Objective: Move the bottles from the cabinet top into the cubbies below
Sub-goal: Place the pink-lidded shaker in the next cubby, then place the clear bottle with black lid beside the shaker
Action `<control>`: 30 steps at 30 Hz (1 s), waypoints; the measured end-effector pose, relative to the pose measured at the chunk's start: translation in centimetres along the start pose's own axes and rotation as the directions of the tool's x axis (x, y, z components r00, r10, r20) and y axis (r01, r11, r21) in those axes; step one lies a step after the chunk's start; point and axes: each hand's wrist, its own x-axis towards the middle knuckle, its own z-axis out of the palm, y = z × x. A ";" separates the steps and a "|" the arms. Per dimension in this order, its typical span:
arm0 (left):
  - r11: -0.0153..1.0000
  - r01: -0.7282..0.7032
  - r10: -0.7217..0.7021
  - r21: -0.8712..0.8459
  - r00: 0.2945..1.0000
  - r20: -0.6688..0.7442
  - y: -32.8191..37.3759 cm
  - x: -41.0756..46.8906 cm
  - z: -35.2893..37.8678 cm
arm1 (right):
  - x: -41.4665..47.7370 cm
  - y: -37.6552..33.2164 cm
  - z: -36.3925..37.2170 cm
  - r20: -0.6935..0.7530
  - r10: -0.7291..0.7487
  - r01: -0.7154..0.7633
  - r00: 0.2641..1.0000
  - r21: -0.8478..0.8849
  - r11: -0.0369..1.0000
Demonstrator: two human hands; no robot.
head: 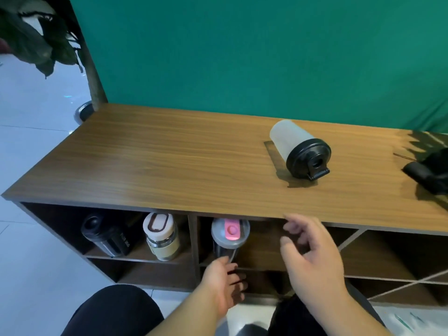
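A frosted white bottle with a black flip lid lies on its side on the wooden cabinet top, towards the right. In the left upper cubby stand a black bottle and a cream bottle with a white lid. A clear bottle with a pink-tabbed lid stands in the middle cubby. My left hand is just below that bottle's base, thumb near it, fingers spread downward. My right hand hovers in front of the middle cubby, blurred, fingers loosely apart and holding nothing.
A black object lies at the right end of the cabinet top. The right cubby has crossed dividers. A potted plant stands at the back left; a green backdrop hangs behind. My knees are at the bottom.
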 end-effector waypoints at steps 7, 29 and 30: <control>0.997 -0.062 0.056 0.036 0.990 0.131 0.1 -3.9 0.4 | 10.9 -1.9 -3.2 -0.224 0.048 -0.096 0.973 -0.210 0.973; 0.981 -0.186 0.180 0.054 0.978 0.104 -0.7 -5.2 1.5 | -0.1 -1.5 -11.7 0.633 -0.141 -0.048 0.762 0.272 0.961; 0.984 -0.161 0.154 0.075 0.984 0.095 -0.7 -5.4 2.0 | -0.1 -1.1 -12.2 0.685 -0.128 -0.062 0.717 0.246 0.967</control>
